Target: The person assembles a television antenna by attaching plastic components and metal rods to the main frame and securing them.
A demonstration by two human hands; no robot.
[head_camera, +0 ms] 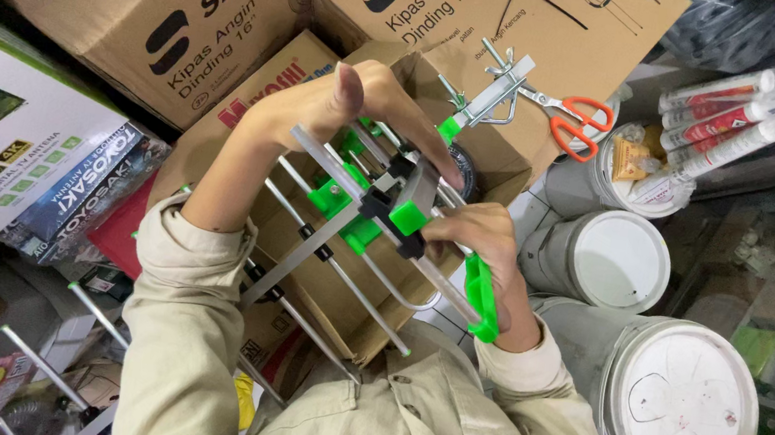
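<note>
Cluttered stockroom; antenna (pixel 378 211) over open carton (pixel 492 157)

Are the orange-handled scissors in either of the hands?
No: the scissors lie on a cardboard box, while both hands grip the antenna.

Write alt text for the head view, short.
Both hands grip a metal TV antenna with green plastic clips: left hand on top, right hand lower. Under it sits an open cardboard box, with orange-handled scissors and white buckets alongside.
</note>
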